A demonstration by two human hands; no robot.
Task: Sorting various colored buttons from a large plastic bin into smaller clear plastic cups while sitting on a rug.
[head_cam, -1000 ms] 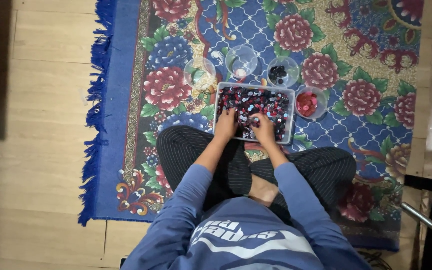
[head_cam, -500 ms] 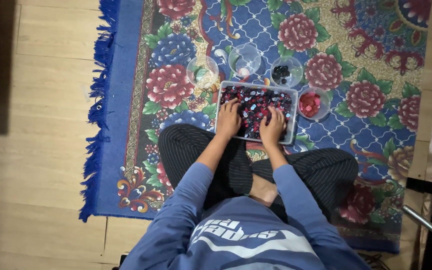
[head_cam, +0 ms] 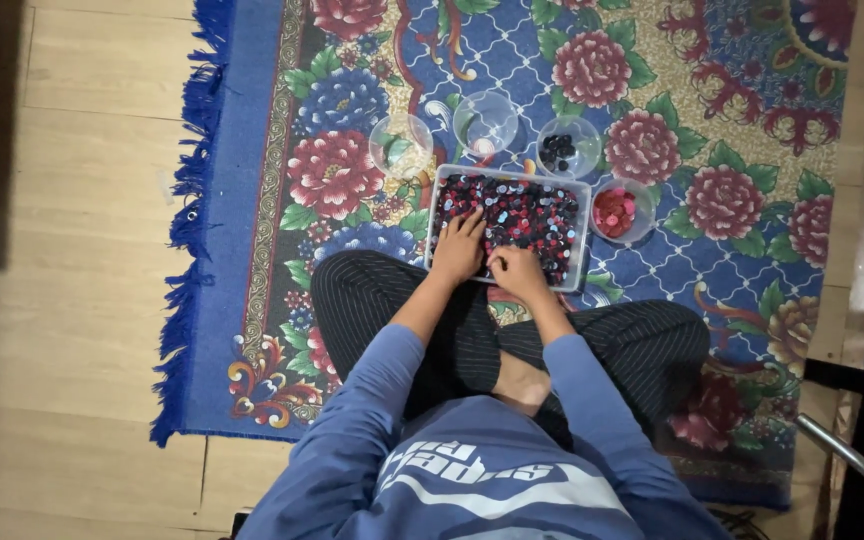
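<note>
A blue floral rug carries everything. At its centre sits a clear rectangular tray, crowded with mixed red, dark and pale small discs, so most sorting appears left. The left hand lies flat with fingers spread on the discs; the right hand curls over them, and I cannot tell if it pinches one. At three o'clock a cup of red discs; at one o'clock a cup of dark discs; at twelve and ten o'clock two seemingly empty cups.
</note>
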